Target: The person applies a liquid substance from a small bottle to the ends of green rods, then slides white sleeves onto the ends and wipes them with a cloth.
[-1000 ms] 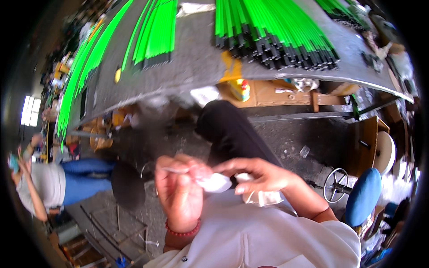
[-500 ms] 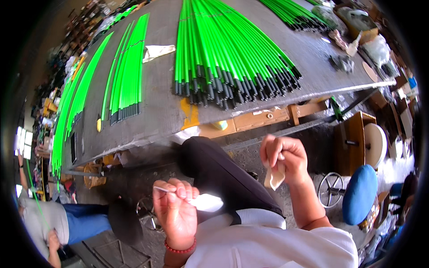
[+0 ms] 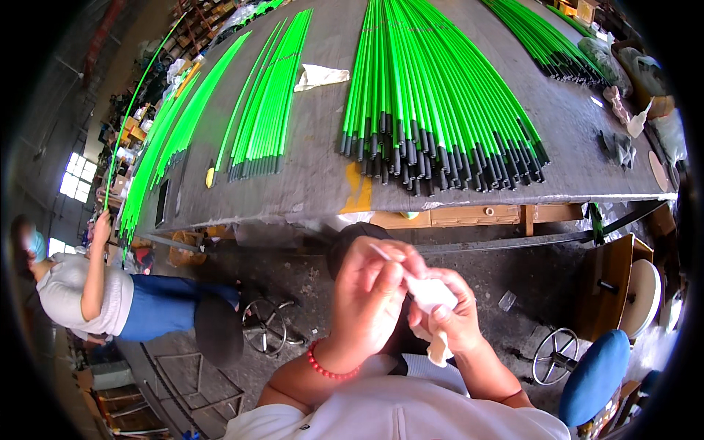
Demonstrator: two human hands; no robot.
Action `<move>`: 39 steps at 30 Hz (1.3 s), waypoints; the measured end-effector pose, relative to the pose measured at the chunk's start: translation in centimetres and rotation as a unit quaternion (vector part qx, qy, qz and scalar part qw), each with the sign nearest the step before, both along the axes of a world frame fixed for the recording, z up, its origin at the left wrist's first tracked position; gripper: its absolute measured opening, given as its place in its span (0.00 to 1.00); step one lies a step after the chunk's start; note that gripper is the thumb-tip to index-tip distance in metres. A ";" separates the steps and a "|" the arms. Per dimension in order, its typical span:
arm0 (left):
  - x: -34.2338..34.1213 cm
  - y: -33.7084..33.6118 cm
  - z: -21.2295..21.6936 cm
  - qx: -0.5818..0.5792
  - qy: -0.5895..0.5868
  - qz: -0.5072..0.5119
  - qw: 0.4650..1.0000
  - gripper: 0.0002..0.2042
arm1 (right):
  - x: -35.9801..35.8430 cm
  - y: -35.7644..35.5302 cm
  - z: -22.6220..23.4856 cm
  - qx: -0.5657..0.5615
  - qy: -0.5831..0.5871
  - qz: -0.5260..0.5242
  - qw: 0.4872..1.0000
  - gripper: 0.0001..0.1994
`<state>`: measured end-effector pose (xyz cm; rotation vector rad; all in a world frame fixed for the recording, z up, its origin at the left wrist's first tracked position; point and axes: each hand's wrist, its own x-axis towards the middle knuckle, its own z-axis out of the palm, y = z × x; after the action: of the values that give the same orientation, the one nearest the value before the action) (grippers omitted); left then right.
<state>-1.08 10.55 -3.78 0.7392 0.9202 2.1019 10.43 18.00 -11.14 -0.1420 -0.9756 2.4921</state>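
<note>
My two hands are together in front of my lap. My left hand (image 3: 370, 293), with a red bead bracelet at its wrist, pinches a small flat white piece (image 3: 433, 293) that has a thin pale stick-like end; its exact kind is unclear. Fingers of my right hand (image 3: 458, 312) close on the wide end of that white piece. A cream cloth scrap (image 3: 439, 349) hangs below the right palm, held in the same hand. Beyond my hands, a fanned bundle of bright green rods (image 3: 433, 95) with black ends lies on the table.
The grey table (image 3: 323, 147) also carries smaller green rod bundles (image 3: 268, 110) and another cloth scrap (image 3: 320, 77). A blue round stool (image 3: 595, 378) stands at right. At left, a person (image 3: 92, 293) holds up a long green rod (image 3: 125, 125) beside a black stool (image 3: 218, 330).
My hands have come together from apart; the right now also grips the white piece. My view has shifted, so the table appears farther right. The person at left now holds the rod upright.
</note>
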 end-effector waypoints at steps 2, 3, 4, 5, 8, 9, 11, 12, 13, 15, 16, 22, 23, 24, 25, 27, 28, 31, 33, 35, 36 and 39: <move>-0.3 1.3 1.0 -0.039 0.063 -0.010 0.997 0.12 | 0.1 0.8 0.1 -0.011 0.000 -0.061 0.998 0.22; -1.5 2.0 1.1 -0.025 0.074 -0.030 0.996 0.18 | 0.3 1.3 0.0 -0.028 0.002 -0.083 0.996 0.22; -2.8 2.7 1.8 -0.035 0.064 -0.020 0.997 0.19 | 0.5 1.9 0.0 -0.043 0.005 -0.104 0.994 0.21; -4.3 3.3 2.1 -0.056 0.147 0.020 0.987 0.18 | 0.7 2.6 -0.1 -0.019 0.010 -0.131 0.991 0.21; -7.9 7.1 3.4 -0.196 0.434 0.157 0.865 0.15 | 1.9 3.9 -0.6 -0.020 0.007 -0.165 0.986 0.20; -9.0 8.2 3.5 -0.264 0.526 0.226 0.776 0.14 | 2.2 3.8 -0.3 -0.005 0.001 -0.173 0.985 0.20; -10.5 10.9 3.4 -0.362 0.622 0.261 0.644 0.18 | 2.5 4.0 -0.4 0.009 0.000 -0.163 0.987 0.20; -11.1 11.9 3.2 -0.411 0.647 0.258 0.588 0.20 | 2.6 3.9 -0.4 0.015 0.001 -0.156 0.988 0.20; -11.4 12.8 3.1 -0.432 0.658 0.255 0.562 0.19 | 2.8 3.8 -0.2 0.020 -0.011 -0.156 0.987 0.20; -11.7 14.3 3.0 -0.472 0.675 0.249 0.509 0.19 | 3.1 3.7 -0.1 0.016 -0.019 -0.150 0.988 0.19; -11.9 14.9 3.0 -0.482 0.668 0.231 0.517 0.18 | 3.3 3.6 -0.2 0.011 -0.025 -0.149 0.988 0.19; -14.3 15.5 3.2 -0.494 0.540 0.137 0.668 0.18 | 3.8 3.3 0.4 -0.003 -0.070 -0.143 0.987 0.17; -14.5 14.8 3.5 -0.442 0.468 0.112 0.757 0.16 | 3.8 3.3 0.4 0.000 -0.072 -0.147 0.987 0.17; -14.4 13.6 3.6 -0.378 0.384 0.073 0.839 0.12 | 3.7 3.3 0.4 0.003 -0.074 -0.150 0.986 0.17; -13.4 11.8 4.2 -0.323 0.305 0.045 0.895 0.11 | 3.7 3.3 0.5 0.005 -0.076 -0.152 0.985 0.17; -10.5 7.6 4.5 -0.227 0.204 0.015 0.952 0.09 | 3.8 3.6 0.2 0.011 -0.081 -0.161 0.984 0.17; -8.8 5.3 4.4 -0.191 0.188 0.016 0.963 0.08 | 3.7 3.7 0.0 0.014 -0.081 -0.164 0.983 0.17; -7.2 -0.2 4.7 -0.142 0.148 0.020 0.979 0.12 | 3.1 3.3 -0.3 0.010 -0.073 -0.146 0.987 0.18; -8.5 -1.2 5.7 -0.129 0.110 0.107 0.980 0.15 | 2.7 3.1 0.2 0.008 -0.076 -0.124 0.989 0.17; -11.1 -1.9 6.6 -0.101 0.079 0.157 0.979 0.15 | 2.1 2.2 0.5 0.017 -0.071 -0.115 0.991 0.17; -12.5 -2.4 7.0 -0.087 0.072 0.171 0.979 0.15 | 1.7 1.8 0.7 0.020 -0.066 -0.110 0.992 0.17; -14.3 -5.1 6.4 -0.121 0.107 0.179 0.970 0.18 | 1.3 0.3 1.1 0.055 -0.057 -0.080 0.994 0.18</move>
<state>-15.42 5.42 2.64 0.7216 1.4956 2.1846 11.76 18.30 -10.07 -0.3171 -1.1003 2.2997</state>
